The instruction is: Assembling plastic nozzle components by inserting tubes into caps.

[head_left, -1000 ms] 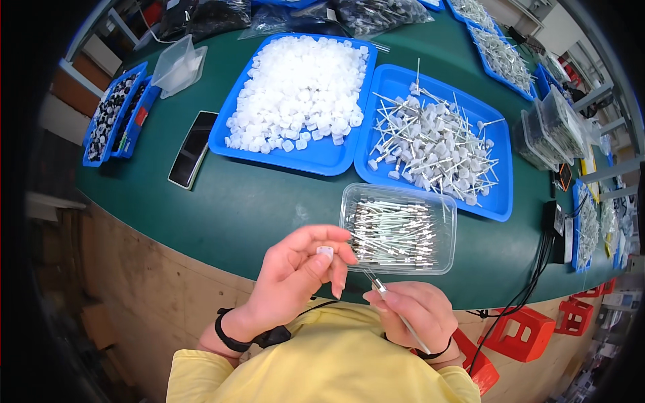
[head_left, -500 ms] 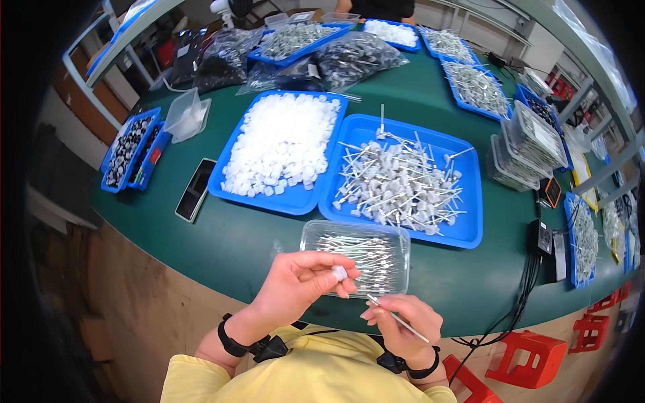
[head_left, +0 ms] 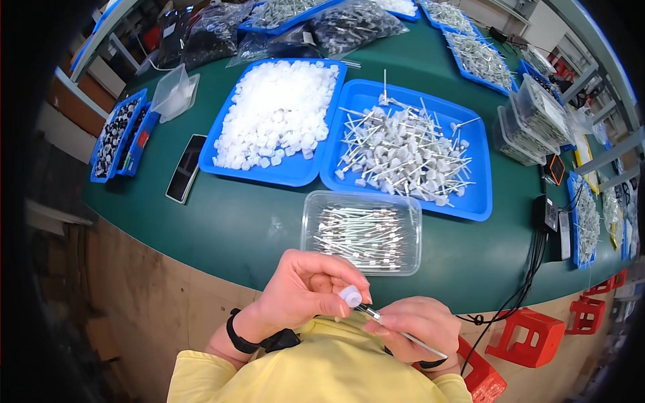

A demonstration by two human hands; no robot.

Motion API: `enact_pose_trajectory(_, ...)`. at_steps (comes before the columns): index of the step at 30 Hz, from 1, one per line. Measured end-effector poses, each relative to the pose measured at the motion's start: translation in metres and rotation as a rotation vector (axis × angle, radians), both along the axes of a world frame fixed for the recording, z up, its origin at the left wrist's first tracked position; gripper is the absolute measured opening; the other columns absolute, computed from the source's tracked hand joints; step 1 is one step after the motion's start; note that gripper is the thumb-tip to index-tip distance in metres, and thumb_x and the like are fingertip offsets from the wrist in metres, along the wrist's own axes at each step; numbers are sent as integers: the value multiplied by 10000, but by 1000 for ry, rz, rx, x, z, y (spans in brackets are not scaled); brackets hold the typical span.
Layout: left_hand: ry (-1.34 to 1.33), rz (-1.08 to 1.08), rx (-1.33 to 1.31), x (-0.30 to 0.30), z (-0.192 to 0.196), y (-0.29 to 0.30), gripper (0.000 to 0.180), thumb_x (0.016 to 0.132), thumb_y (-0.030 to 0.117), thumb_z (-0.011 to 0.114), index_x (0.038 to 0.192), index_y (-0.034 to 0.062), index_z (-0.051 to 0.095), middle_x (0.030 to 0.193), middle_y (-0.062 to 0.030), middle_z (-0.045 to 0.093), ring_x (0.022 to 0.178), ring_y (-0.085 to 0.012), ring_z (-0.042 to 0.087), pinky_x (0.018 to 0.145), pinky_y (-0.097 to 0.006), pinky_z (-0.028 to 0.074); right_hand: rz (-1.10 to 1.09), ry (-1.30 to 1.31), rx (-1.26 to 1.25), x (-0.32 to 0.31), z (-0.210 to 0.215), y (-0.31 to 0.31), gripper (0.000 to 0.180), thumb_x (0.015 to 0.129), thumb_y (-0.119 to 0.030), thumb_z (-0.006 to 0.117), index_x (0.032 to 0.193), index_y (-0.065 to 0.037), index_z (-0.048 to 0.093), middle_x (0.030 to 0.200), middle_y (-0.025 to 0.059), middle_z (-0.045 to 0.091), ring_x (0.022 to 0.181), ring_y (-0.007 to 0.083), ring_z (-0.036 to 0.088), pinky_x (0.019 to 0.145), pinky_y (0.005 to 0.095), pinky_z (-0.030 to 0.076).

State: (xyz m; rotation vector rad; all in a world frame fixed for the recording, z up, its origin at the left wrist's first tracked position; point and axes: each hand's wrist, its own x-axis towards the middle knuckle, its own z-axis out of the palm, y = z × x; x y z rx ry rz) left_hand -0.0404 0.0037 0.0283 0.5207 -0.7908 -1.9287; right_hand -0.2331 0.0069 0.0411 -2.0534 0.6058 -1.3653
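Observation:
Between the thumb and fingers of my left hand (head_left: 314, 285) is a small white plastic cap (head_left: 350, 295), its opening turned toward my right hand. My right hand (head_left: 420, 329) pinches a thin metal rod (head_left: 423, 346) with a dark tip. That tip is right at the cap's opening; whether it has entered I cannot tell. Just beyond my hands, a clear plastic box (head_left: 309, 232) contains many loose rods. Behind it are a blue tray (head_left: 295, 176) of white caps and a second blue tray (head_left: 478, 201) heaped with rods that carry caps.
On the green table (head_left: 235, 221) lies a phone (head_left: 186, 168) at the left, near small blue bins (head_left: 124, 138) of dark parts. Stacked clear boxes (head_left: 534, 127) stand at the right. Black cables (head_left: 527, 275) hang over the front edge, above red stools (head_left: 527, 339).
My hands have come together, bringing the rod's tip to the cap. The cap's opening has turned toward the rod. The view has tipped down, so the table things sit higher.

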Motion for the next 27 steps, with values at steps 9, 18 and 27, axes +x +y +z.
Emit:
enact_pose_trajectory(9, 76, -12, -32, 37, 1, 2, 357, 667, -45, 707, 1005, -75, 595, 947, -176, 599, 835, -193, 611, 658, -253, 534, 118, 11, -157, 35, 7, -10, 220, 643, 60, 663, 837, 109, 572, 772, 198, 595, 607, 257, 619, 493, 294, 515)
enact_pose_trajectory(18, 124, -25, -38, 45, -5, -5, 360, 676, -60, 692, 1018, -88, 582, 951, -194, 592, 808, -197, 617, 650, -257, 542, 170, 91, -182, 39, 11, -17, 186, 685, 5, 615, 823, 124, 580, 770, 214, 587, 615, 260, 614, 506, 292, 518)
enact_pose_trajectory(27, 111, 6, -40, 40, -3, -7, 323, 727, -45, 654, 1032, -109, 566, 950, -219, 586, 748, -209, 619, 613, -272, 531, -11, 76, -308, 46, 7, -14, 187, 672, 25, 593, 818, 135, 558, 733, 201, 578, 569, 243, 595, 479, 277, 511)
